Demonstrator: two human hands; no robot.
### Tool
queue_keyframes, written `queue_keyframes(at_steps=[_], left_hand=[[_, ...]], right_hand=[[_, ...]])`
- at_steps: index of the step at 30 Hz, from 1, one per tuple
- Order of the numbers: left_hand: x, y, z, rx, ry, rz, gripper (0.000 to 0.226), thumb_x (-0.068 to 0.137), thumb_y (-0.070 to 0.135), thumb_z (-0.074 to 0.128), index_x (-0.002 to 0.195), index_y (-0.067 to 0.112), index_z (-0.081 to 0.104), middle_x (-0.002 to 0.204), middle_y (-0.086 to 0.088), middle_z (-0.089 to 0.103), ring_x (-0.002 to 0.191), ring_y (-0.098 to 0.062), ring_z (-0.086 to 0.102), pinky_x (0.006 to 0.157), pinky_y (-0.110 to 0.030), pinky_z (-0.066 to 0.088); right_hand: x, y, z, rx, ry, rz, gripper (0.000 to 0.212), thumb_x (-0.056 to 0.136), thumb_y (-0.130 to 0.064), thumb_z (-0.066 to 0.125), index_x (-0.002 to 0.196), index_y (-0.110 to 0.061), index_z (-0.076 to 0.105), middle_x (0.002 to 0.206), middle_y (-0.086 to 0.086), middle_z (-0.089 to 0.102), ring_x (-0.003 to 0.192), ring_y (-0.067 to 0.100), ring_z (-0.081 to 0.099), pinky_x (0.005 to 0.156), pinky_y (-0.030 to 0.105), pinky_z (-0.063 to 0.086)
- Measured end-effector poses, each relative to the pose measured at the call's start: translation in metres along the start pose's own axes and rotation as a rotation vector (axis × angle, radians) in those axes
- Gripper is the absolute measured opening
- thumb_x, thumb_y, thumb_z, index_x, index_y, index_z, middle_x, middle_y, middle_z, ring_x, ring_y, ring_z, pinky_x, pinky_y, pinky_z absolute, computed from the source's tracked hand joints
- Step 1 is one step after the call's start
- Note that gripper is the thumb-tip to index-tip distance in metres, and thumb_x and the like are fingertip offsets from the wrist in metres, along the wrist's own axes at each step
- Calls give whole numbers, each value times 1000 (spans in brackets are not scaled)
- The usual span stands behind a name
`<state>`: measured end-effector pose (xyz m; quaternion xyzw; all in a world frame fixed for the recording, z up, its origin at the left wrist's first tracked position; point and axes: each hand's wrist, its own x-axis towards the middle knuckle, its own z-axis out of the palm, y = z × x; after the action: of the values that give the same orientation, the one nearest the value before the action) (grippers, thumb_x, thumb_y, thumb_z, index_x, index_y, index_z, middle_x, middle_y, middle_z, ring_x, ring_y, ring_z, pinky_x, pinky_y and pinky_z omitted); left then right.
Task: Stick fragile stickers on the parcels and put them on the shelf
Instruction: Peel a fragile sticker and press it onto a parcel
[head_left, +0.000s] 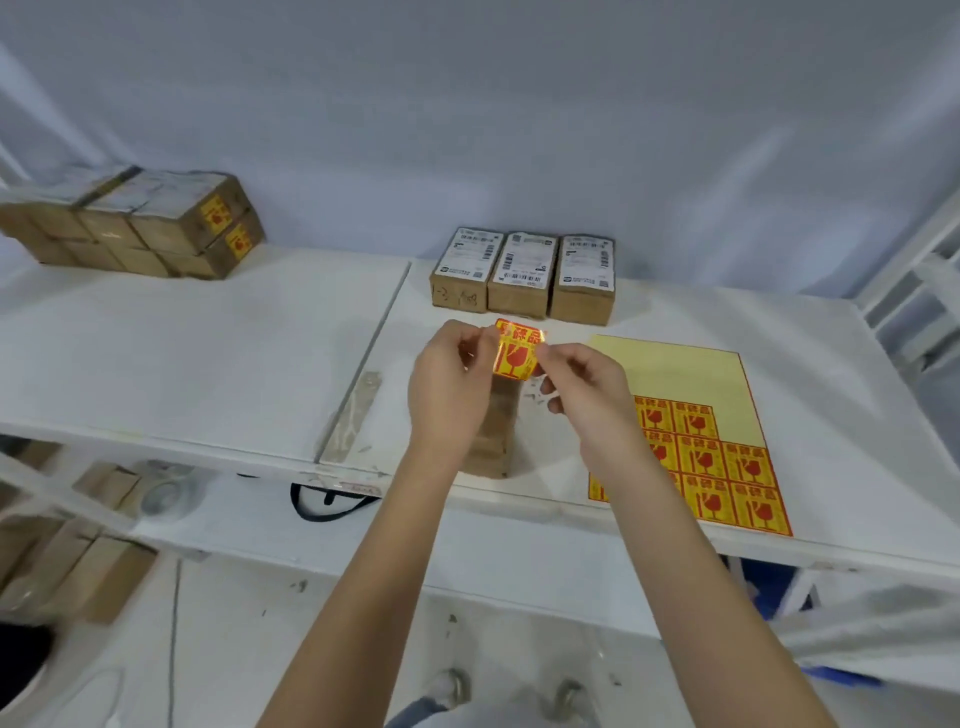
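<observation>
A yellow and red fragile sticker (514, 351) is held up above the white table (208, 364). My left hand (449, 384) pinches its left edge and my right hand (587, 384) pinches its right edge. Right below the hands stands a brown cardboard parcel (496, 431), partly hidden by them. The sticker sheet (691, 379) lies flat to the right, its near part still bearing several stickers. Three parcels (522, 275) with white shipping labels stand in a row at the back of the table. A stack of parcels bearing fragile stickers (150, 228) sits at the far left.
A lower shelf (234, 514) under the table holds cardboard boxes (67, 566), a roll of tape (166, 491) and a black cord (327, 504). A white frame (914, 270) rises at the right. A pale blue wall runs behind the table.
</observation>
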<state>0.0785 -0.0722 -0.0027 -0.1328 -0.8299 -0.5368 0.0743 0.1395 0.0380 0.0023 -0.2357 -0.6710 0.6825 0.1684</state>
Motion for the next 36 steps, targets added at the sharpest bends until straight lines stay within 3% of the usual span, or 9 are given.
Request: queue_keyframes(at_steps=[4,10,13,16,23,28,36], left_hand=[[21,-24,-17,41,-85,-2,22,94,30,53,88,11,62,90,-5,63,77,-14,57,65,-21,40],[34,-40,-29,1,-253,-43,21,95,29,53,84,13,61,74,7,58,68,-6,53,58,-14,37],[32,-46,-25,-26,-298,-78,21,94,29,54,83,13,61,72,7,57,66,-6,52,58,-17,36],[29,-56,-15,19,-335,-91,25,94,31,53,84,11,62,82,-1,62,72,-12,54,63,-22,37],[27,-69,-3,98,-344,-104,31,96,36,48,96,10,65,97,-7,63,81,-15,57,70,-24,41],[25,-68,-2,133,-330,-72,28,98,33,44,97,10,60,98,-6,60,80,-13,53,69,-24,40],[20,-66,-1,171,-292,-48,25,98,33,44,98,11,58,99,-4,60,76,-12,52,64,-23,40]], right_hand=[[-3,5,34,-54,111,-9,22,93,-24,56,73,-16,61,64,-4,54,60,7,49,62,23,41],[-1,5,50,-154,202,42,28,92,-26,58,70,-10,60,58,-4,46,56,8,43,61,23,38],[-1,11,49,-249,248,4,26,91,-24,59,72,-7,64,61,-2,52,58,6,47,55,11,38],[2,17,47,-321,274,-9,23,90,-21,62,71,-8,67,62,-5,57,60,2,50,52,4,35],[9,27,44,-400,247,15,23,90,-24,61,73,-10,67,68,-1,61,64,4,53,60,13,38],[15,36,43,-512,231,-18,28,92,-28,58,72,-10,65,64,-3,57,64,9,53,56,13,37],[15,42,48,-495,231,-39,24,95,-25,52,73,-18,51,63,-2,51,62,14,52,66,39,52]])
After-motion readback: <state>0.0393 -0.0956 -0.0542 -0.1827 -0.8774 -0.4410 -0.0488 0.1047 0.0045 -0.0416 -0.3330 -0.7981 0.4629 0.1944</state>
